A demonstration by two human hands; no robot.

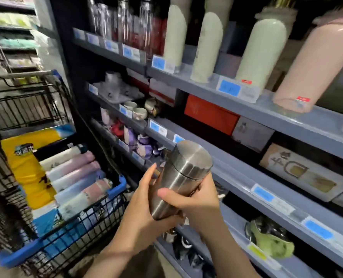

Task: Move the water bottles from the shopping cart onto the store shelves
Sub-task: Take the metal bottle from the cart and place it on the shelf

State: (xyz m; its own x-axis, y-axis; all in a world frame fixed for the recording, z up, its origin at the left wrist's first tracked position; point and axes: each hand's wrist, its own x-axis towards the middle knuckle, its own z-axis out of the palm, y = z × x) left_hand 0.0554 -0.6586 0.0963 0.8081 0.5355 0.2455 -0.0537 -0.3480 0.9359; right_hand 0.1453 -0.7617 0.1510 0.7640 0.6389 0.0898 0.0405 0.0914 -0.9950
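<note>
Store shelves (267, 109), grey, fill the right and centre of the frame in several tiers. Top tier holds tall pale bottles (262, 51), cream and pink, standing at the lip.

Shopping cart (114, 189), lower left: black wire, blue corners. A row of pastel bottles (76, 177) lies side by side in it on a yellow-and-blue pack (24, 169).

Steel bottle (180, 177), lower centre, tilted, lid toward the shelves, held in the air between cart and shelf edge, touching neither.

Left hand (144, 203) cups the base end from below and behind, fingers straight along the wall. Right hand (194, 199) wraps the mid-body, thumb across the front, fingers curled round the far side.

Handling, by judgement: rigid metal, will not give under squeeze; brushed finish likely slick, so a full wrap on the body beats a fingertip pinch. Weight probably light if empty. Avoid lifting by the lid; it may unscrew. It may dent if dropped, and its tall narrow form tips easily, so set the base flat, well back from the lip.
</note>
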